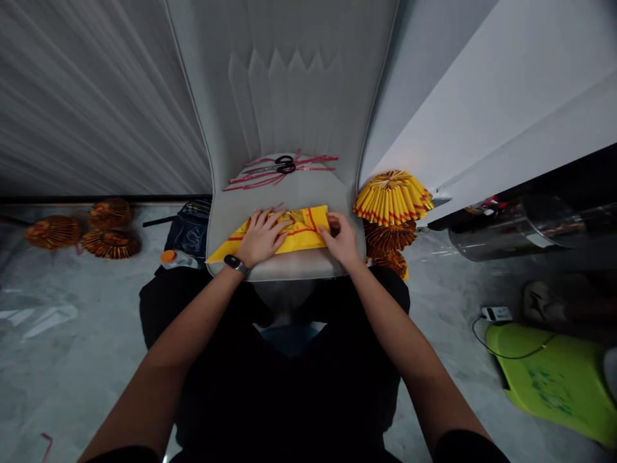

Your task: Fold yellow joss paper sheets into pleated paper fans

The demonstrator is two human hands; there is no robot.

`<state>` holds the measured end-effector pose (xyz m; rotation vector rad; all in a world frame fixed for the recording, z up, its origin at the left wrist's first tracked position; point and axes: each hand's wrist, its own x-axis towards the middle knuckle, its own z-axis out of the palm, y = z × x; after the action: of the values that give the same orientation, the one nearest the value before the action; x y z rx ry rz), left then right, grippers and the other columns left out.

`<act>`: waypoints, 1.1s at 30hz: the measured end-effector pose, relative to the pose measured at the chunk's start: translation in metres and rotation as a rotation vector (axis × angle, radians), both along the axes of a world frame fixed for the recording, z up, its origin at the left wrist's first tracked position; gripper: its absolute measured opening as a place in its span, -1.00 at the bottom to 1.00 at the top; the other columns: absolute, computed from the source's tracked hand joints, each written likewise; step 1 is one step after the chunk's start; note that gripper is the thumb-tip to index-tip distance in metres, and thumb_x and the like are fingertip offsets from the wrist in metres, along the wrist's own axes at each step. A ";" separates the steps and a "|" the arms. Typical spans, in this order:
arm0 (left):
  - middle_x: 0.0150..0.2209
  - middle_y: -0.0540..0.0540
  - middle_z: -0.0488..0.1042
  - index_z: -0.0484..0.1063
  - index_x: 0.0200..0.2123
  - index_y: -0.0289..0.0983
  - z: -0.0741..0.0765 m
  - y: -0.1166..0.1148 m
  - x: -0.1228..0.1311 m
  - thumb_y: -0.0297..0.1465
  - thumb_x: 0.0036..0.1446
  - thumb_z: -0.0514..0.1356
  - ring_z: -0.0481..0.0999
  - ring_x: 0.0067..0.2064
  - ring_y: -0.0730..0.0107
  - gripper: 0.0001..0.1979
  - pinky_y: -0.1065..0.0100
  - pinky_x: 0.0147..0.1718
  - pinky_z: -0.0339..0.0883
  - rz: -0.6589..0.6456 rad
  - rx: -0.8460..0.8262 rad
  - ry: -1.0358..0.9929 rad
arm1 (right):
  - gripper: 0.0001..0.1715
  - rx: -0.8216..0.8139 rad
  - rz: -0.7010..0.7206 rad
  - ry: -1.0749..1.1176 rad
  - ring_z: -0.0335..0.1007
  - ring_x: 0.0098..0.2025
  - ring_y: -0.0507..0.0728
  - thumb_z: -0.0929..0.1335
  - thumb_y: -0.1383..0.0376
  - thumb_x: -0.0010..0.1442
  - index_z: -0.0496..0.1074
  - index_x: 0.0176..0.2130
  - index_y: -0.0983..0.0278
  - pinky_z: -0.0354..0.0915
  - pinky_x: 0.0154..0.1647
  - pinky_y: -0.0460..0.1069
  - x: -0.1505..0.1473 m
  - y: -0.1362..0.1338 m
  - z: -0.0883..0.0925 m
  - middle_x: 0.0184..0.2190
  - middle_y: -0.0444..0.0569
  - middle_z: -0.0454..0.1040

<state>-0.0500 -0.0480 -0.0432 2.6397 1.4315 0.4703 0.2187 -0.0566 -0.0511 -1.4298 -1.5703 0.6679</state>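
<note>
A sheet of yellow paper (308,239) with red lines and a gold patch lies on the seat of a grey chair (299,265), its left end tapering to a point. My left hand (263,236) rests on top of the paper with fingers spread, wearing a dark wristband. At the paper's right end, my right hand (343,242) grips the edge between thumb and curled fingers. Farther back on the seat, black-handled scissors (285,164) lie among several pink ribbon strips (255,183).
Fan-folded yellow paper rosettes (394,196) are stacked right of the chair. More gold rosettes (53,231) lie on the floor at left. A bottle with an orange cap (168,256) and a dark bag (187,235) sit beside the chair. A green stool (549,379) stands at right.
</note>
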 end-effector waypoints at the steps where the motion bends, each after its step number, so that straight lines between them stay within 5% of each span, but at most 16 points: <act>1: 0.46 -0.06 0.28 0.42 0.35 -0.09 0.000 0.000 0.000 -0.19 0.50 -0.02 0.17 0.47 -0.14 -0.52 -0.22 0.44 -0.05 -0.007 -0.002 0.004 | -0.52 0.017 -0.071 -0.053 0.51 -0.07 0.25 0.43 0.06 0.25 0.44 0.08 0.22 0.43 0.07 0.17 0.002 0.001 0.000 -0.11 0.08 0.55; 4: 0.50 0.00 0.20 0.36 0.39 -0.07 0.000 0.001 0.000 -0.20 0.52 -0.06 0.12 0.50 -0.11 -0.51 -0.28 0.45 -0.11 -0.038 -0.019 0.013 | -0.48 -0.084 -0.149 -0.187 0.46 -0.20 0.24 0.49 0.05 0.17 0.45 0.04 0.24 0.42 -0.05 0.15 0.011 0.005 0.004 -0.24 0.01 0.48; 7: 0.51 0.00 0.16 0.31 0.41 -0.08 0.001 0.002 0.000 -0.21 0.54 -0.09 0.06 0.54 -0.07 -0.51 -0.34 0.45 -0.16 -0.071 -0.047 0.016 | -0.38 -0.241 -0.041 -0.220 0.42 -0.29 0.20 0.53 -0.08 0.09 0.47 -0.01 0.23 0.37 -0.18 0.09 0.019 0.008 0.008 -0.34 -0.09 0.43; 16: 0.46 -0.08 0.28 0.39 0.37 0.03 0.000 0.004 -0.001 -0.28 0.53 -0.05 0.16 0.50 -0.06 -0.54 -0.36 0.43 -0.13 -0.100 -0.037 0.040 | -0.03 -0.224 0.107 -0.282 0.47 -0.13 0.30 0.64 -0.12 -0.14 0.39 0.12 0.22 0.39 -0.07 0.17 0.023 0.011 0.009 -0.16 0.03 0.49; 24: 0.49 -0.08 0.21 0.39 0.36 -0.04 0.008 0.002 0.001 -0.04 0.50 -0.01 -0.03 0.56 -0.12 -0.49 -0.46 0.44 -0.31 -0.156 -0.101 0.043 | -0.03 -0.267 0.174 -0.234 0.44 -0.18 0.23 0.65 0.03 -0.11 0.37 0.19 0.23 0.39 -0.10 0.13 0.033 0.012 0.009 -0.18 -0.03 0.45; 33: 0.51 -0.10 0.16 0.21 0.48 -0.09 0.012 -0.001 0.004 0.06 0.44 0.05 -0.04 0.56 -0.22 -0.32 -0.45 0.45 -0.35 -0.107 -0.129 0.099 | -0.11 -0.351 0.241 -0.061 0.30 -0.35 0.07 0.61 0.21 -0.08 0.36 0.20 0.21 0.33 -0.26 0.01 0.041 0.017 0.004 -0.23 -0.15 0.36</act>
<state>-0.0455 -0.0486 -0.0313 2.6522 1.2895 0.2318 0.2602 -0.0393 -0.0467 -1.5348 -1.7518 1.0956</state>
